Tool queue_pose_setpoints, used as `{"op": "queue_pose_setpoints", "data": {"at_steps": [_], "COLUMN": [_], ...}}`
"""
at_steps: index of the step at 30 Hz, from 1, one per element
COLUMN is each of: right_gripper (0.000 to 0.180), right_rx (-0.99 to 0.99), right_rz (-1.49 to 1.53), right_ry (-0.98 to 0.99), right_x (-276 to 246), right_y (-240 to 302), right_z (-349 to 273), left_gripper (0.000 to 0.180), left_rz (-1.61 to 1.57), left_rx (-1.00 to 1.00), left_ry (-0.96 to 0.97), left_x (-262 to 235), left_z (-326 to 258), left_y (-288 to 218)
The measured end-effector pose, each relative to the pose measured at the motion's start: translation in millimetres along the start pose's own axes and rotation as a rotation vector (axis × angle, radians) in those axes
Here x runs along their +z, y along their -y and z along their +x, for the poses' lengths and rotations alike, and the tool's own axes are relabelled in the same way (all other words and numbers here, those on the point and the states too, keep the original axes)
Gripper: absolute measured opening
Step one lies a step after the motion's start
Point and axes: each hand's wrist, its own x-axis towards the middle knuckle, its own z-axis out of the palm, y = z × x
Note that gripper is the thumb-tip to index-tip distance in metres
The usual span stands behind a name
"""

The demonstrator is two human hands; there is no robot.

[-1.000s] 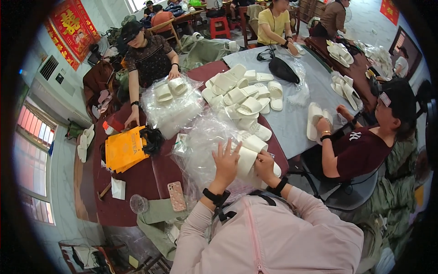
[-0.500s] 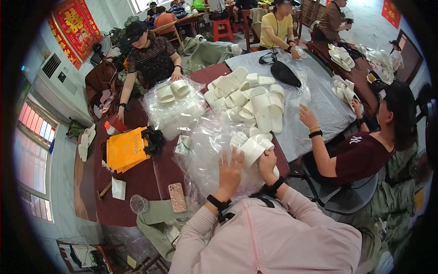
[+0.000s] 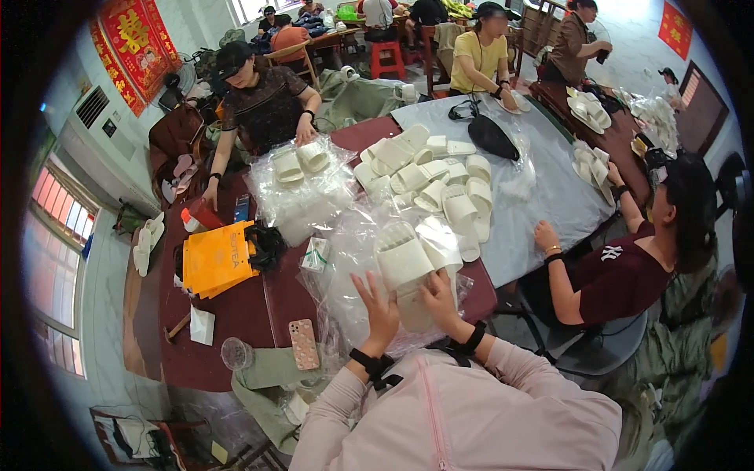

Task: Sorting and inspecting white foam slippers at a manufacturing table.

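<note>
"Slippers (image 3: 404, 255), one off-white pair: what lies about them, biggest first?"

"Maroon table (image 3: 224, 322). To its right spreads a grey sheet (image 3: 522, 224); over the middle lies clear film (image 3: 345, 243), crumpled and shiny."

"After those?"

"A pile (image 3: 408, 178) of similar slippers, just beyond the pair. Then orange bags (image 3: 216, 259), stacked well to the left, with black cords bunched at their right end."

"And the pair itself?"

"Over the film, close in front of the person, side by side, straps up, toes pointing away."

"Fingers?"

"Left hand (image 3: 381, 314): spread wide, just beside the left slipper. I can't tell whether its thumb touches. Right hand (image 3: 442, 302): thumb and fingers drawn in narrow, holding the slippers near their heels."

"Anything smaller?"

"A pink-cased phone (image 3: 304, 344), face down, left of the left wrist. Near it, further left, a clear cup (image 3: 237, 353). Last, a little white box (image 3: 316, 255) at the film's left side."
</note>
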Motion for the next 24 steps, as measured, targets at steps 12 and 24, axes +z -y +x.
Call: {"op": "queue_pose_setpoints", "data": {"at_steps": [12, 24], "right_gripper": [0.042, 0.043], "right_rx": [-0.076, 0.076], "right_rz": [-0.359, -0.303], "right_ry": [0.187, 0.281], "right_x": [28.3, 29.2], "right_y": [-13.1, -12.6], "right_z": [-18.7, -14.3], "left_gripper": [0.071, 0.035], "left_rz": [-0.977, -1.280], "left_rx": [-0.743, -0.829], "left_ry": [0.104, 0.693], "left_x": [-16.3, -24.6], "left_z": [-3.7, -40.6], "left_y": [37.8, 60.9]}}
